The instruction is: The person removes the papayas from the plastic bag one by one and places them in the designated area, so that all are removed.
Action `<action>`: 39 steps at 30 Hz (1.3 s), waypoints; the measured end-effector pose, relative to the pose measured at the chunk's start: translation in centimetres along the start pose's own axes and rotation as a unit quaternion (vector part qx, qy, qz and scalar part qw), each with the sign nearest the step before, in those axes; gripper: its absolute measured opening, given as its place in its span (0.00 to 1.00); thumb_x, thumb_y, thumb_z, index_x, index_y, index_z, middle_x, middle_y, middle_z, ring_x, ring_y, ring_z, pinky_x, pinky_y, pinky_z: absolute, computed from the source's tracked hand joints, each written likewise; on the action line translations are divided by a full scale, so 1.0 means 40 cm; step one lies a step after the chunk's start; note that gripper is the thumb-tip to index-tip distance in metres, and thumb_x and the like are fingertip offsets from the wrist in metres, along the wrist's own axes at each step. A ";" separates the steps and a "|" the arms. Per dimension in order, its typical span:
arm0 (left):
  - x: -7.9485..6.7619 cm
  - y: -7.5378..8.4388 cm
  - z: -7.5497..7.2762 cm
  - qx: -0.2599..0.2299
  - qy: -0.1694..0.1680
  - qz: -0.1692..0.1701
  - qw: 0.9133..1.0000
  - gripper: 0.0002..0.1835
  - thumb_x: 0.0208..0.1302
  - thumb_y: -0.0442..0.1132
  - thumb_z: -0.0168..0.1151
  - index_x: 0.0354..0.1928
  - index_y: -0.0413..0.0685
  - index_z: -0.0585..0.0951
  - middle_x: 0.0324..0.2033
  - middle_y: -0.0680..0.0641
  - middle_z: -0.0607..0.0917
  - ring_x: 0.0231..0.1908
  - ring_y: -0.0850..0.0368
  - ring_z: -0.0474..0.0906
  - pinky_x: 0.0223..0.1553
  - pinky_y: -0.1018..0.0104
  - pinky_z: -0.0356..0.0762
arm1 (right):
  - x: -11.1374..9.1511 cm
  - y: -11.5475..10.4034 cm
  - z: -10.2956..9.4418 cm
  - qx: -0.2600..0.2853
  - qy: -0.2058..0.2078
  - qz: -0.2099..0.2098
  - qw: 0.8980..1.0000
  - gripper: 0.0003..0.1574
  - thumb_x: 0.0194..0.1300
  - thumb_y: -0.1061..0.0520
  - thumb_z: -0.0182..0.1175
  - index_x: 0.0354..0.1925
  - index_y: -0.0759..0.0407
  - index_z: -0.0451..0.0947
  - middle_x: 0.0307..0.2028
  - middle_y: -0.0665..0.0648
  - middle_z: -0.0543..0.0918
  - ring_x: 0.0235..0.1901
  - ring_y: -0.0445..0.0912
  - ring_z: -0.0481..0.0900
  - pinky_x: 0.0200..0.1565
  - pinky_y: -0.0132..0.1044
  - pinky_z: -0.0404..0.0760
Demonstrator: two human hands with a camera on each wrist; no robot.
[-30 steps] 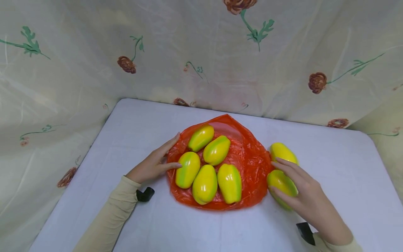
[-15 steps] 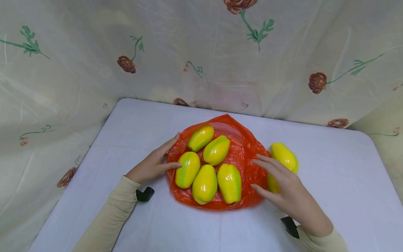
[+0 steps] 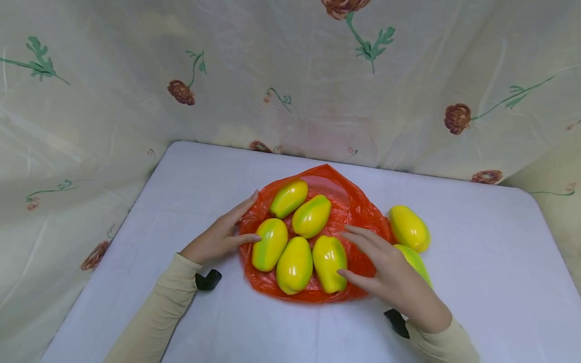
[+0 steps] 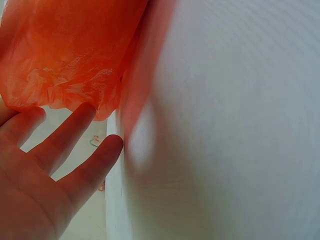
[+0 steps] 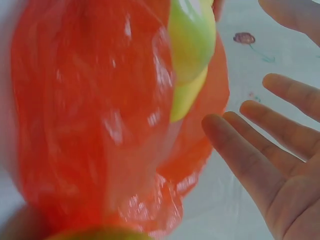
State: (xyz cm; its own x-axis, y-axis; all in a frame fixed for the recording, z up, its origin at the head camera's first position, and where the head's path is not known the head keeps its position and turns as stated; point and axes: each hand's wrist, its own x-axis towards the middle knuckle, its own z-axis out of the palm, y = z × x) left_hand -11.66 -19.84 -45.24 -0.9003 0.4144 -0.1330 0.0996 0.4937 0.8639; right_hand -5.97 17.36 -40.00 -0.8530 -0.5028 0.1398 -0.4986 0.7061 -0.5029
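An opened red plastic bag (image 3: 363, 257) holds several glossy yellow-green papayas (image 3: 294, 265). At its left edge rests my left hand (image 3: 220, 234), the thumb reaching over the rim to the leftmost papaya (image 3: 270, 244). In the left wrist view, its straight, spread fingers (image 4: 100, 160) touch the outside of the bag. My right hand (image 3: 392, 269) hovers over the bag's right part, its fingers spread and holding nothing. Its thumb tip lies in front of the rightmost bagged papaya (image 3: 330, 257). The right wrist view shows those fingers (image 5: 240, 150) apart from the bag.
Two loose papayas lie right of the bag: one in full view (image 3: 409, 228), the other (image 3: 415, 262) partly behind my right hand. All stands on a white-covered table (image 3: 490, 262). A flowered curtain (image 3: 317, 75) hangs behind the table.
My right hand has moved left from beside the loose papayas to above the bag. The nearer loose papaya shows again behind the hand. The left hand and the bagged fruit have stayed put.
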 end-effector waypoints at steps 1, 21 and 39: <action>0.000 -0.001 0.000 -0.001 0.000 0.000 1.000 0.50 0.67 0.57 0.69 0.80 0.84 0.45 0.83 0.63 0.49 0.83 0.53 0.47 0.79 0.43 0.58 | 0.002 -0.002 0.004 0.000 -0.005 0.001 1.000 0.45 0.57 0.45 0.79 0.69 0.49 0.74 0.69 0.54 0.76 0.64 0.52 0.80 0.56 0.48 0.88; -0.003 0.001 -0.005 0.004 -0.002 0.007 1.000 0.51 0.68 0.54 0.69 0.81 0.82 0.46 0.83 0.61 0.50 0.83 0.53 0.48 0.78 0.45 0.61 | 0.016 -0.017 0.052 -0.010 -0.075 0.043 0.996 0.50 0.54 0.36 0.78 0.72 0.43 0.72 0.72 0.52 0.73 0.67 0.53 0.76 0.61 0.54 0.85; -0.001 0.004 -0.002 0.003 -0.002 0.001 1.000 0.50 0.67 0.56 0.69 0.81 0.82 0.46 0.83 0.62 0.50 0.83 0.53 0.47 0.79 0.44 0.58 | 0.024 -0.011 0.066 -0.010 -0.101 0.070 0.992 0.52 0.53 0.39 0.80 0.73 0.43 0.72 0.73 0.53 0.70 0.69 0.55 0.74 0.60 0.56 0.85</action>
State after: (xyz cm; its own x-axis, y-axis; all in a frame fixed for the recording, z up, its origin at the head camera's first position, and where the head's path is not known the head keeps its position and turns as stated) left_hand -11.66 -19.85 -45.06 -0.8983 0.4189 -0.1330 0.1040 0.4966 0.8617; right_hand -6.15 15.26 -41.89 -0.8667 -0.4877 -0.1048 -0.3827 0.7848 -0.4874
